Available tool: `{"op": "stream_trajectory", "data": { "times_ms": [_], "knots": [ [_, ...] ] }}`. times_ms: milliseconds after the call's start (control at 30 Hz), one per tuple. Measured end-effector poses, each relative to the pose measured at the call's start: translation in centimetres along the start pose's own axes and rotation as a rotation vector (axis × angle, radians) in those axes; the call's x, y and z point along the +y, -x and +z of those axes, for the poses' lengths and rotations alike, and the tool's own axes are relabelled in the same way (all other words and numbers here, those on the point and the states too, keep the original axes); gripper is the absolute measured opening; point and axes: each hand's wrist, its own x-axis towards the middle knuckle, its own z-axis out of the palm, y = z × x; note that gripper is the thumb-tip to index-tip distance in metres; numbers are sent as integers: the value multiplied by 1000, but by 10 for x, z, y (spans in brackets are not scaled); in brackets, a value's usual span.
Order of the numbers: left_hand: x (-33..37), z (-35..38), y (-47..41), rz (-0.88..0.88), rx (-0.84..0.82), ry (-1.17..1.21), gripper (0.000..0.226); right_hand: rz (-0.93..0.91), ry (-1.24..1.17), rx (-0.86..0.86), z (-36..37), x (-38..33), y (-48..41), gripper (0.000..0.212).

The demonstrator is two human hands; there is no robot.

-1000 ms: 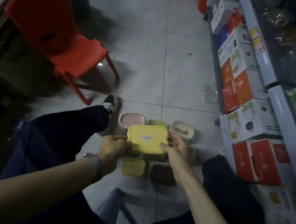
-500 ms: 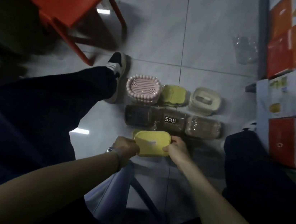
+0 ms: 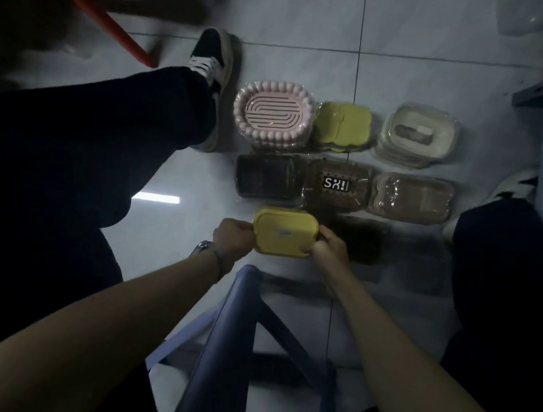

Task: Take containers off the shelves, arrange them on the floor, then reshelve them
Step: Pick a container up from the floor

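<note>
while left hand [image 3: 233,237], right hand [image 3: 330,248] grip yellow container [image 3: 282,233], dark container [image 3: 362,240] just beside.

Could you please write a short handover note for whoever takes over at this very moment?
Left hand: grips the left end of the yellow container.
Right hand: grips its right end.
Where: it is low in the near row, beside a dark container. Whether it rests on the floor is unclear.
Done: six are laid out. Far row: pink beaded container, yellow-green container, clear container. Middle row: black container, labelled brown container, light brown container.
Left: probably release this one, then reshelve everything.
</note>
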Motion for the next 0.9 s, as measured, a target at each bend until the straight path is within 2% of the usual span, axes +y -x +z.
{"op": "stream_trajectory", "data": {
  "times_ms": [100,267,433,700,833,900],
  "knots": [
    [-7,1,-9,-4,10,24,21,-11,3,-25,6,3,-6,42],
    [-11,-1,-19,46,34,32,41,-21,-15,-28,10,2,-12,40],
    [-13,2,-21,46,37,32,39,-5,-37,5,10,-7,-15,33],
    [-6,-2,-12,105,6,-23,44,30,-12,27,7,-2,-15,47],
    [-3,-2,-3,125,12,-95,61,18,-1,46,5,5,-12,57],
    [1,-1,5,114,21,-131,53,9,43,68,5,10,-10,58]
  ]
}}
